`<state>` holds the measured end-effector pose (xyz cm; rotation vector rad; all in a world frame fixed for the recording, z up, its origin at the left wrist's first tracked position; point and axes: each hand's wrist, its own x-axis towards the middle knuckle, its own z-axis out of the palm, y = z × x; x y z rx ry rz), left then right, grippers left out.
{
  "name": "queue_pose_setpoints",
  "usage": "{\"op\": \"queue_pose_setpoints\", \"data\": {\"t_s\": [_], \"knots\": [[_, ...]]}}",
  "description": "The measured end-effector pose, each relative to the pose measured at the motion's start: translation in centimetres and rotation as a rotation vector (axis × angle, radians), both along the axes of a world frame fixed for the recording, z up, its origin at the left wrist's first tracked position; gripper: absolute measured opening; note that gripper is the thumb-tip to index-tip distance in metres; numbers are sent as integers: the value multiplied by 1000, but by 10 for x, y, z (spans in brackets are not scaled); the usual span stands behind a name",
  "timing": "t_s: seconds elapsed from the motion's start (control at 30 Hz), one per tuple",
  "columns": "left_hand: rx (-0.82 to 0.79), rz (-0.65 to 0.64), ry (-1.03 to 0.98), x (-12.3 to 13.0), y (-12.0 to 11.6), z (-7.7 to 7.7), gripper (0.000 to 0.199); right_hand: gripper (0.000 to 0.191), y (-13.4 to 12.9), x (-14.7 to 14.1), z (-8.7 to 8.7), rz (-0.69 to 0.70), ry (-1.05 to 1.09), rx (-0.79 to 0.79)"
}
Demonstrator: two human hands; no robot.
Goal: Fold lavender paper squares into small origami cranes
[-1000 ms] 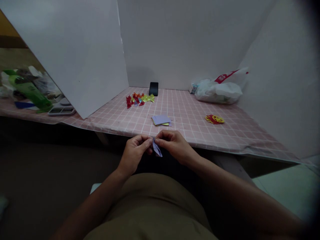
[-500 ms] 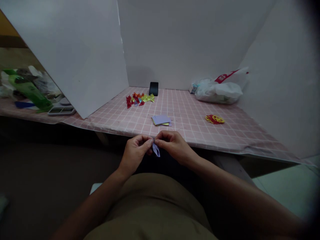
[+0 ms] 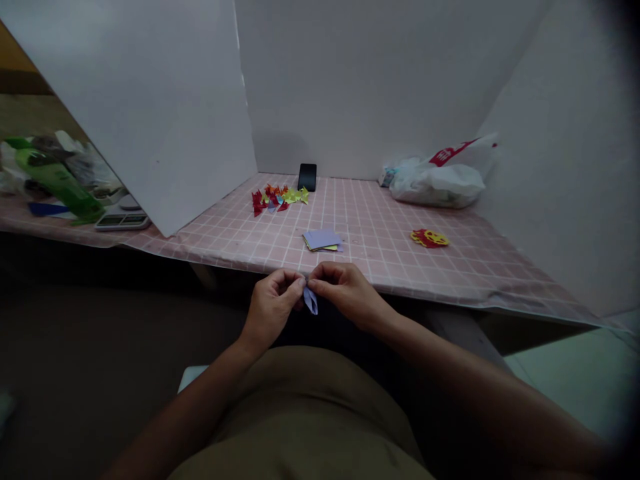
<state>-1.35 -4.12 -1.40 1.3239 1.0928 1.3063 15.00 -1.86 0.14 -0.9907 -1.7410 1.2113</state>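
Note:
Between my two hands, just off the table's front edge, is a small folded piece of purple paper (image 3: 311, 301). My left hand (image 3: 273, 300) pinches it from the left with thumb and forefinger. From the other side my right hand (image 3: 345, 290) pinches its upper end, and the fingertips of both hands almost meet. The lower part of the paper hangs down as a narrow pointed flap; its top is hidden by my fingers. On the table beyond lies a small stack of paper squares (image 3: 323, 240), purple on top with yellow beneath.
Several folded paper pieces (image 3: 275, 197) in red, orange and yellow lie near a black phone (image 3: 307, 177). Red and yellow cut-out shapes (image 3: 430, 239) rest at right, before a white plastic bag (image 3: 440, 183). White panels enclose the checked table (image 3: 370, 220). A scale (image 3: 123, 221) and green bottle (image 3: 60, 183) stand left.
Both hands and the folded purple paper have shifted very slightly left. The pinch of each hand looks the same, and nothing on the table has moved.

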Motion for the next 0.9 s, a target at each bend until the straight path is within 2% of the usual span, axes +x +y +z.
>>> {"op": "queue_pose_setpoints", "data": {"t_s": [0.4, 0.73, 0.9], "knots": [[68, 17, 101, -4, 1, 0, 19, 18, 0, -1, 0, 36, -17, -31], [-30, -94, -60, -8, 5, -4, 21, 19, 2, 1, -3, 33, -14, -45], [-51, -89, -98, -6, 5, -5, 18, 18, 1, 2, -2, 27, -39, -35]]}}
